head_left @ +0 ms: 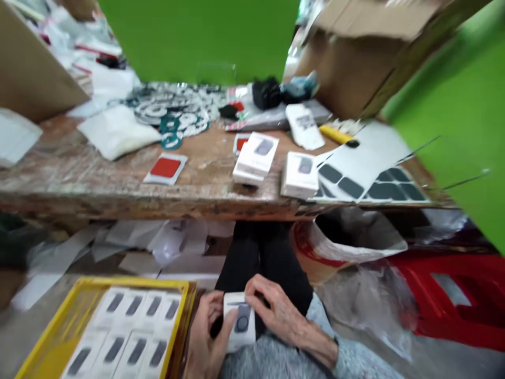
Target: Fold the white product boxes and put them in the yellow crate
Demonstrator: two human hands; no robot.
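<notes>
Over my lap is a small white box (pixel 241 322) with a dark device printed on its face. My left hand (pixel 209 334) holds the box's left side, thumb on the printed face. The fingers of my right hand (pixel 272 305) are bent at the box's upper right edge. To the left, a yellow crate (pixel 47 337) holds several similar white boxes (pixel 110 350) in rows. On the table (pixel 205 184), a stack of white boxes (pixel 257 155) stands near the front edge, with another white box (pixel 300 173) to its right.
A red square in clear wrap (pixel 165 167), a white pouch (pixel 116 131), ring-shaped pieces (pixel 169 123), a yellow cutter (pixel 335 133) and sticker sheets (pixel 366 184) lie on the table. A lined bin (pixel 355 247) and red plastic stool (pixel 453 295) are below right.
</notes>
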